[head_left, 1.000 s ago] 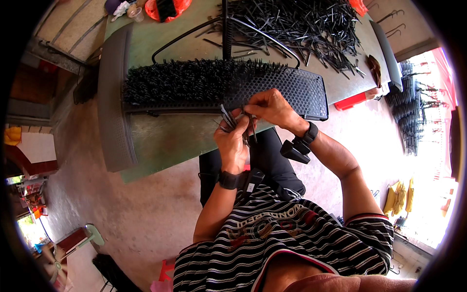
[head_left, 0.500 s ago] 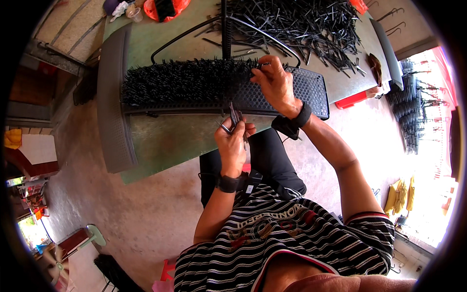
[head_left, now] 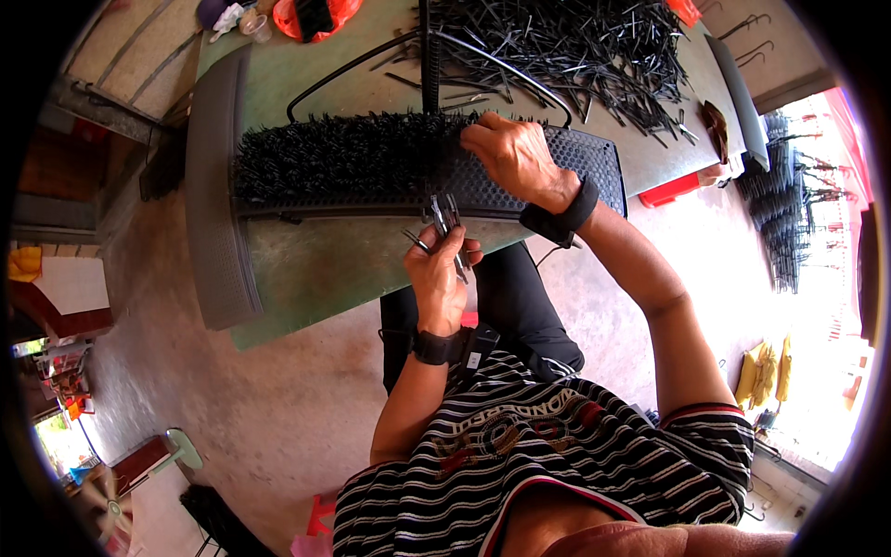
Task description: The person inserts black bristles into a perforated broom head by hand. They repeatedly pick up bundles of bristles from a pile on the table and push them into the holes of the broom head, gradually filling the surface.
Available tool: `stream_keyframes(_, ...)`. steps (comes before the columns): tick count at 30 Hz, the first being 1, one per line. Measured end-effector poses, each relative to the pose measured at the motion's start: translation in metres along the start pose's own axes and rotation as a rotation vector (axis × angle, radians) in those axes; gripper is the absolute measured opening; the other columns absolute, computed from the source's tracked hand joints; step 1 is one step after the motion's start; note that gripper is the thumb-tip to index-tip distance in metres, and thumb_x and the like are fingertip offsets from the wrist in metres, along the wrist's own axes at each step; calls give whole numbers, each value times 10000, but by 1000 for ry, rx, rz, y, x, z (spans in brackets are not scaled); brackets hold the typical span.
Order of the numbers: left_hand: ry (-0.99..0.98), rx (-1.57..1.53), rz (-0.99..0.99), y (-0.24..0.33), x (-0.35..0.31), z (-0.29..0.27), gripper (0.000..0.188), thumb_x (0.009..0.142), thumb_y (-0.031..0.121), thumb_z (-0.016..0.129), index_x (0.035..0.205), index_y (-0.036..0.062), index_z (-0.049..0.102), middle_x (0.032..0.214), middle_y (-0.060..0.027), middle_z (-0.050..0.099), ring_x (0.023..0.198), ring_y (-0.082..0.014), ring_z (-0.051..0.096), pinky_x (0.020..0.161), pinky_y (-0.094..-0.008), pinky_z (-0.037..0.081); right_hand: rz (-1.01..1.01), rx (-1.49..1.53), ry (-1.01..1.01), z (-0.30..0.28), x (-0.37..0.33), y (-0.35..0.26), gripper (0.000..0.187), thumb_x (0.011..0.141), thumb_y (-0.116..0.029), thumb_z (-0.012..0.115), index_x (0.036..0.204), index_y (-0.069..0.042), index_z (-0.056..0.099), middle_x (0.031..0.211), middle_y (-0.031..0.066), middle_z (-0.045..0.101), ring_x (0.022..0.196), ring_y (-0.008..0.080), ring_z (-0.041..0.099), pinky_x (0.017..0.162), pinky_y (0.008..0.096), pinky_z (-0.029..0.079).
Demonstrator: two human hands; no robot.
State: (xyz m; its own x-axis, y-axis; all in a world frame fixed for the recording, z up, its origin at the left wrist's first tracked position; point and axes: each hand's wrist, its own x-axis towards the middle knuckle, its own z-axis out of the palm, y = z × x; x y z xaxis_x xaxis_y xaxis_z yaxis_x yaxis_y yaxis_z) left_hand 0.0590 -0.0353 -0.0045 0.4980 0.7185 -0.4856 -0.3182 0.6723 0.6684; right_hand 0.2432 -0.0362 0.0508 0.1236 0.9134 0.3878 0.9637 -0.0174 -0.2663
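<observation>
Down at the near edge of the bench, the left hand has a loose fan of dark strips pinched, some poking out sideways. If that grip slackens, a few could slip onto the floor, imo. Next up is the holed black panel, lying along the bench with bristles packing its left part. The right hand sits over the edge of those bristles, its grip lost against the black, so I can't tell if it's pinching a strip or spread. It hides the holes there too, so a strip could easily miss. Farther back, the strip pile sits right behind the wire frame; a bump could snag strays.
</observation>
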Motion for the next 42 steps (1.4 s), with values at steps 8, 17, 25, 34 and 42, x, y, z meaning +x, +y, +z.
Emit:
stream_keyframes(8, -15, -44, -43, 0, -2, 8, 102, 828, 8, 617, 930, 6, 623, 798, -79, 637, 641, -193, 621, 568, -322, 532, 320, 533, -114, 5, -27, -11, 182, 769, -175, 700, 802, 2, 670, 591, 76, 611, 544, 104, 586, 507, 265, 456)
stream_keyframes(17, -58, -7, 90, -8, -5, 10, 213, 872, -3, 555, 1085, 2, 572, 943, -125, 646, 709, -197, 638, 615, -315, 544, 449, 718, 333, -6, -21, -21, 148, 851, -48, 588, 976, 31, 574, 736, 109, 650, 612, 135, 656, 526, 237, 504)
stream_keyframes(25, -54, -49, 47, -7, 1, -1, 166, 870, 2, 558, 1029, 4, 606, 872, -86, 633, 701, -188, 628, 632, -324, 539, 171, 463, 423, 11, -21, -14, 128, 835, 12, 583, 961, 6, 568, 809, 142, 621, 659, 225, 655, 550, 295, 513)
stream_keyframes(34, -18, -50, 28, -5, 0, -1, 116, 863, 6, 571, 968, 7, 620, 805, -54, 617, 655, -173, 618, 596, -312, 530, 31, 335, 358, 8, -19, -13, 155, 820, 26, 584, 971, 11, 552, 814, 156, 612, 700, 295, 636, 555, 331, 505)
stream_keyframes(42, 4, -82, 11, -2, -2, 1, 79, 857, 7, 578, 925, 22, 614, 772, -44, 612, 628, -159, 618, 568, -290, 520, 23, 305, 333, 10, -19, -13, 153, 819, 12, 569, 968, -7, 543, 792, 170, 596, 671, 348, 605, 538, 390, 492)
